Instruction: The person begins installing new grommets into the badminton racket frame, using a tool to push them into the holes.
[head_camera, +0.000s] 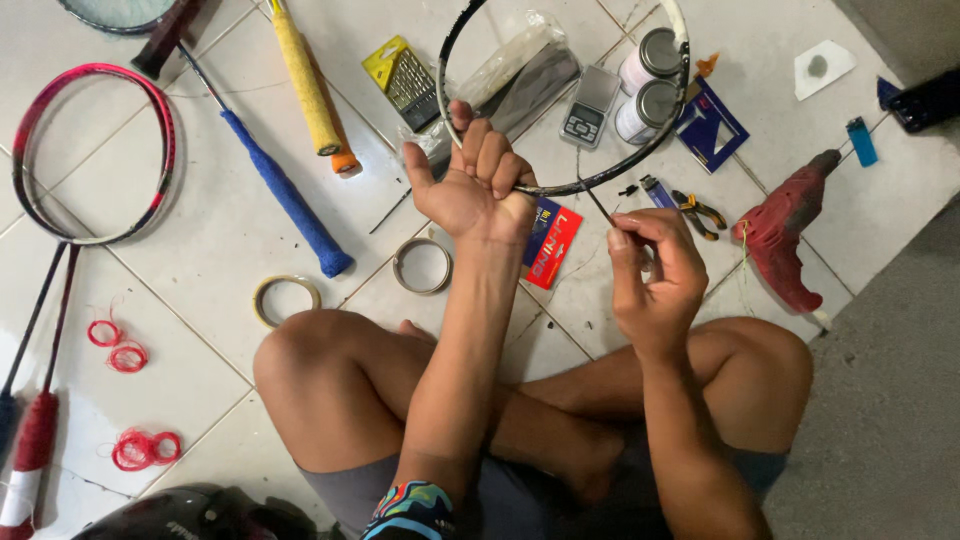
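I sit cross-legged on a tiled floor. My left hand (472, 185) is gripped around the lower rim of an unstrung black and white racket frame (612, 175), held up in front of me. My right hand (655, 270) pinches a thin dark pointed tool (598, 205). Its tip reaches up to the rim just right of my left fingers. A red packet (552, 245) lies on the floor under my hands.
A red racket frame (165, 130), a blue-gripped handle (285, 195) and a yellow-gripped handle (305, 85) lie at the left. Two tape rolls (420, 265), red string coils (120, 345), a pocket scale (590, 105), two cans (650, 80), pliers (700, 212) and a red power tool (790, 230) surround me.
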